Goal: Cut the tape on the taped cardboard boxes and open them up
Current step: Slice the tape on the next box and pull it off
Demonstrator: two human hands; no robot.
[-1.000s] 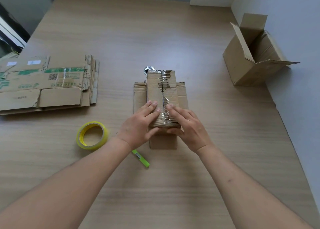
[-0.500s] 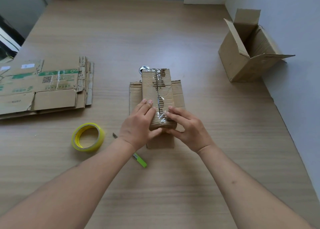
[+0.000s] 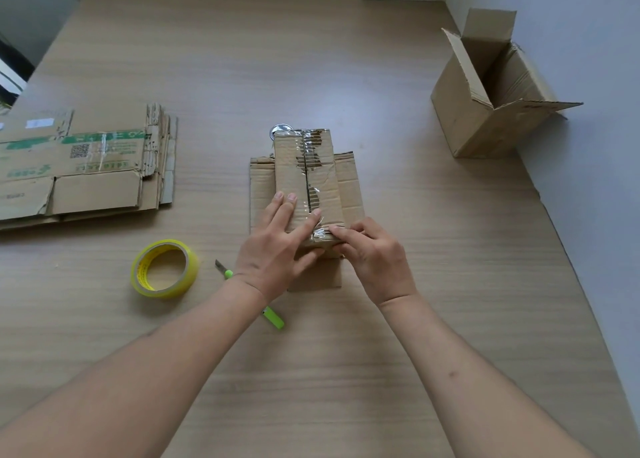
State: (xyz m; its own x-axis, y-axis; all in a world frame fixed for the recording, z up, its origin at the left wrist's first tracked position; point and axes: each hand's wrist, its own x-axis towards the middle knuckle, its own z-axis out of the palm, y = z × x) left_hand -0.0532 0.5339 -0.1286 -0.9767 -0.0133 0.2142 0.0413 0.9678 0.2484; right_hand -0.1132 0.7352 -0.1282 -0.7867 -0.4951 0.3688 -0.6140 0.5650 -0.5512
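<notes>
A small taped cardboard box (image 3: 304,177) stands at the table's middle on a flattened piece of cardboard (image 3: 349,187). Torn clear tape runs along its top seam. My left hand (image 3: 277,246) lies on the box's near left top, fingers straight, thumb against the near end. My right hand (image 3: 374,253) has its fingers curled over the near right corner, fingertips at the crumpled tape on the near edge. A green utility knife (image 3: 273,317) lies on the table under my left wrist, partly hidden by it.
A yellow tape roll (image 3: 164,269) lies left of my hands. A stack of flattened boxes (image 3: 83,170) sits at the far left. An opened cardboard box (image 3: 485,94) stands at the right by the wall. A small shiny round object (image 3: 280,129) peeks out behind the taped box.
Both hands have slid back along the box top toward its near end. My right fingers, flat on top before, now curl at the near edge's tape.
</notes>
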